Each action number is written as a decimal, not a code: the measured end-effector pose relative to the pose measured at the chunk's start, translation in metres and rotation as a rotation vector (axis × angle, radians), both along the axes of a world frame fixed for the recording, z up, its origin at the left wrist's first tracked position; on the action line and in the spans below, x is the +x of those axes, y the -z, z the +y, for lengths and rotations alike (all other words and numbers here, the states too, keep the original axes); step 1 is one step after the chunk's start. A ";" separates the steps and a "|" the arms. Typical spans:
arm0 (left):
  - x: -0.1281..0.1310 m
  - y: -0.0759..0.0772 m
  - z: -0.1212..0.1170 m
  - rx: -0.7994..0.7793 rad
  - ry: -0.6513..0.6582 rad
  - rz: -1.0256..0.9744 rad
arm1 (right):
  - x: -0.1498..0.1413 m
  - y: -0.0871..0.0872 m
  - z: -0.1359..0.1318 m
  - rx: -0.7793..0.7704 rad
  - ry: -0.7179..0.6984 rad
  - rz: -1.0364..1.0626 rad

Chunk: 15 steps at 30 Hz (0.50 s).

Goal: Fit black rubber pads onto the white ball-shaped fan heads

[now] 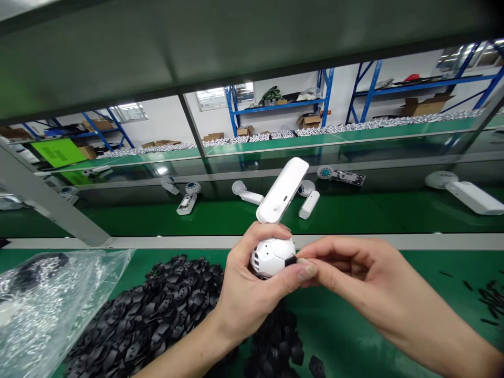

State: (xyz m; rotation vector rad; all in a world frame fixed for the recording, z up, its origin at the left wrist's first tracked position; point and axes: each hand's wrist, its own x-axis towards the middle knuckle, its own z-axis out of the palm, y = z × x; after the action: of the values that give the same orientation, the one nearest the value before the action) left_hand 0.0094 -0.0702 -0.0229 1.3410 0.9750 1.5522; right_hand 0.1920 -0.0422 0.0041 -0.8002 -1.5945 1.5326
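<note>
My left hand (246, 296) is wrapped around the ball-shaped end of a white plastic device (273, 254), its thumb along the lower side. The device's long rounded arm (284, 190) sticks up and to the right, above my fingers. A small black plastic piece (290, 260) sits against the ball's right side. My right hand (350, 268) is closed in a pinch at that piece, its fingertips touching my left thumb. Fingers hide part of the piece, so how firmly it sits cannot be seen.
A large heap of black pieces (157, 315) and a smaller heap (275, 341) lie on the green table. Clear plastic bag (74, 299) at left; thin black strips (492, 302) at right. Beyond a metal rail (157, 242), several white devices lie on a green belt (214, 220). A shelf (197, 47) hangs overhead.
</note>
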 end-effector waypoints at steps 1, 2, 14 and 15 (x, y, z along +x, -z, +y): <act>0.000 0.000 0.000 0.002 -0.002 0.003 | 0.000 -0.001 0.000 -0.005 -0.006 -0.006; 0.000 0.000 0.000 0.002 -0.001 0.008 | 0.000 -0.001 0.000 -0.008 -0.012 -0.014; 0.004 -0.001 -0.002 0.054 -0.006 0.067 | 0.003 -0.001 -0.006 -0.119 -0.046 0.006; 0.005 -0.001 -0.003 0.049 0.002 0.055 | 0.004 -0.001 -0.006 -0.112 -0.050 -0.001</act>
State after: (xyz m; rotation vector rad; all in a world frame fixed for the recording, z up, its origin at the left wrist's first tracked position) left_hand 0.0142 -0.0728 -0.0214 1.4249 0.9740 1.5543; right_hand 0.1958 -0.0482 0.0052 -0.8276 -1.5510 1.6696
